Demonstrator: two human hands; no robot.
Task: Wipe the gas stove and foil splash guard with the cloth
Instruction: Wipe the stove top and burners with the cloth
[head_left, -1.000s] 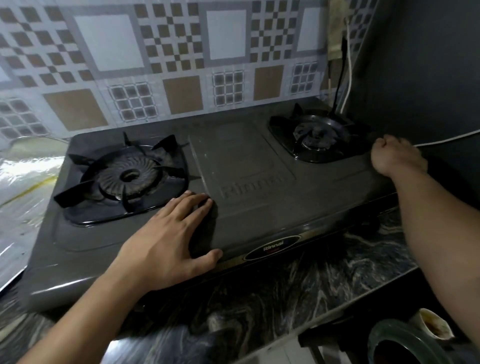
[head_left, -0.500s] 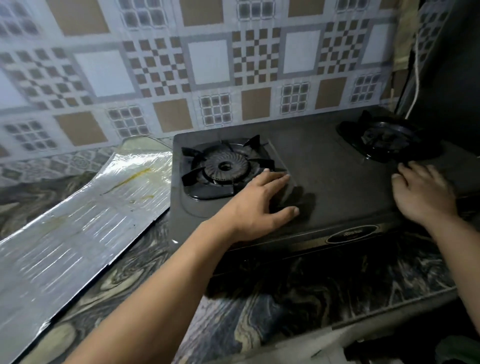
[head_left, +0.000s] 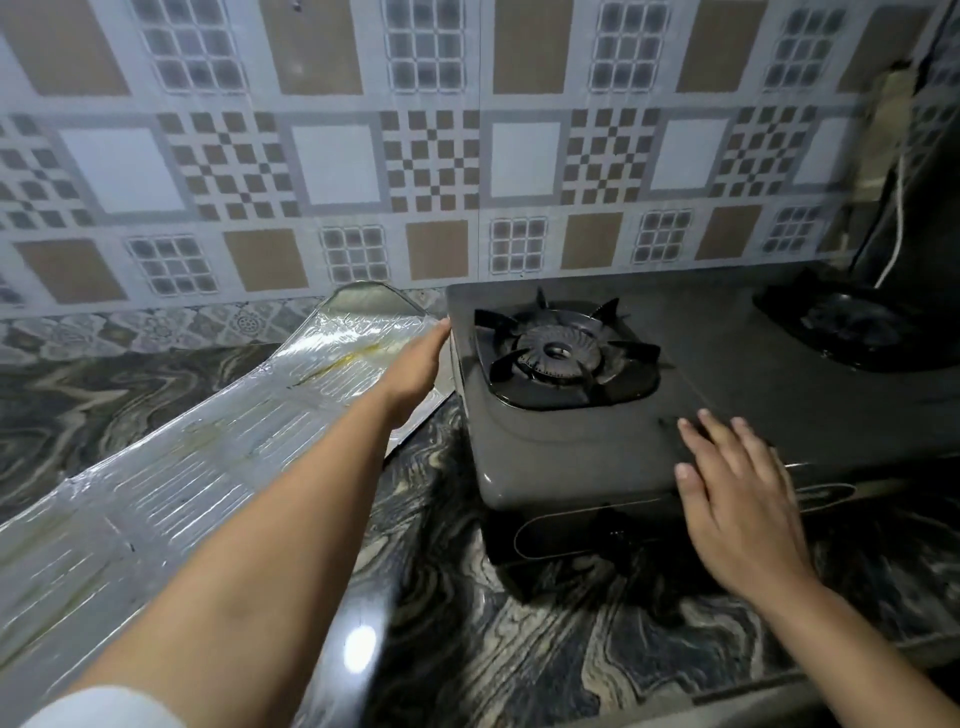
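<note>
The dark two-burner gas stove (head_left: 727, 400) stands on the counter at the right, its left burner (head_left: 561, 353) nearest me. The foil splash guard (head_left: 182, 483) lies flat on the counter to the stove's left, with a yellowish streak (head_left: 337, 364) near its far end. My left hand (head_left: 415, 364) reaches over the foil, fingers straight, their tips at the stove's left side; whether it grips the foil is hidden. My right hand (head_left: 737, 493) rests palm down on the stove's front left corner with fingers spread. No cloth is in view.
A marbled dark countertop (head_left: 467, 623) carries the stove and foil. A patterned tiled wall (head_left: 337, 161) rises right behind them. The right burner (head_left: 857, 327) sits near a dark appliance and a white cable (head_left: 901, 208) at the far right.
My view has swung left. My left hand left the stove top and reached onto the foil beside the stove. My right hand slid left along the stove's front.
</note>
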